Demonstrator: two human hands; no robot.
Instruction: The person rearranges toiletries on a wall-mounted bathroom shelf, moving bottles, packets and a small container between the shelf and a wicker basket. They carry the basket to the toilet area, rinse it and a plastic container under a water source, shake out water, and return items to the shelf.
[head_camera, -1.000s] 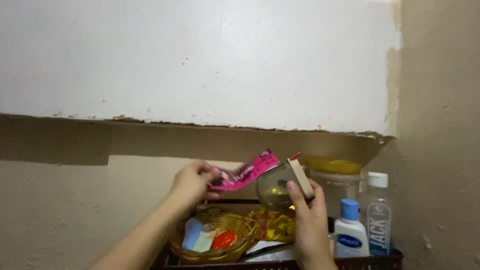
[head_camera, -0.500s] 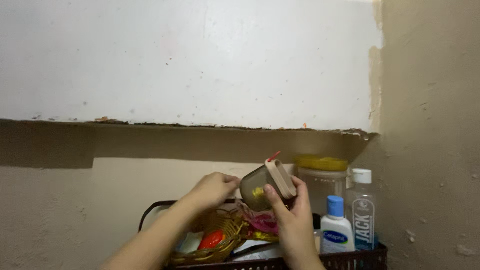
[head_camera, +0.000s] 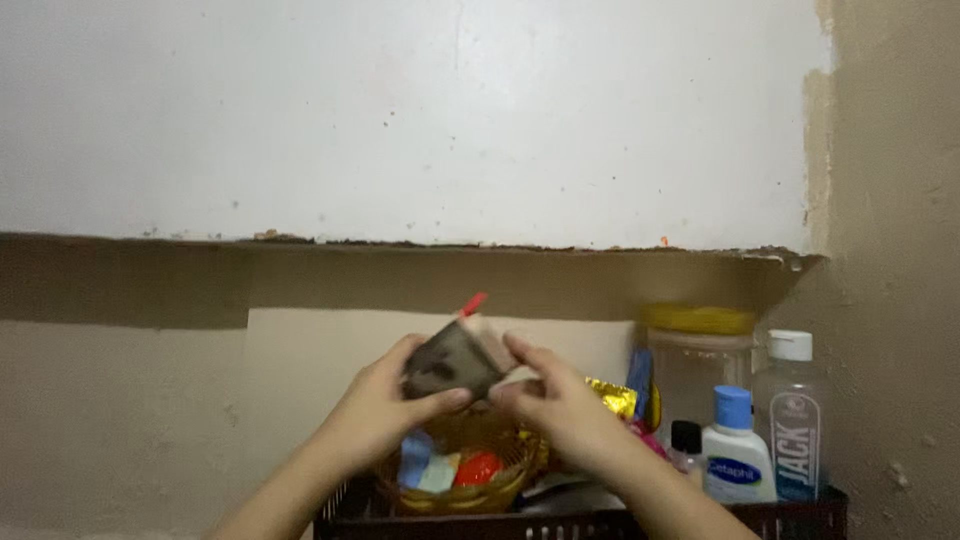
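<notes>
While both hands meet at mid-frame, we see the left hand (head_camera: 375, 420) and the right hand (head_camera: 560, 405) pinching a small dark jar (head_camera: 450, 362) between thumb and fingers, tilted, above a woven basket (head_camera: 520, 462) that sits in a dark crate (head_camera: 800, 520). A pale lid with a red tab (head_camera: 473, 303) faces the right hand. We judge the jar light, rigid and smooth, possibly glass and so breakable; a grip around its body with one hand and on the lid rim with the other seems soundest. Beside the basket stand a yellow-lidded clear container (head_camera: 697, 365), a white bottle with a blue cap (head_camera: 735, 452) and a clear bottle with a white cap (head_camera: 795, 420).
</notes>
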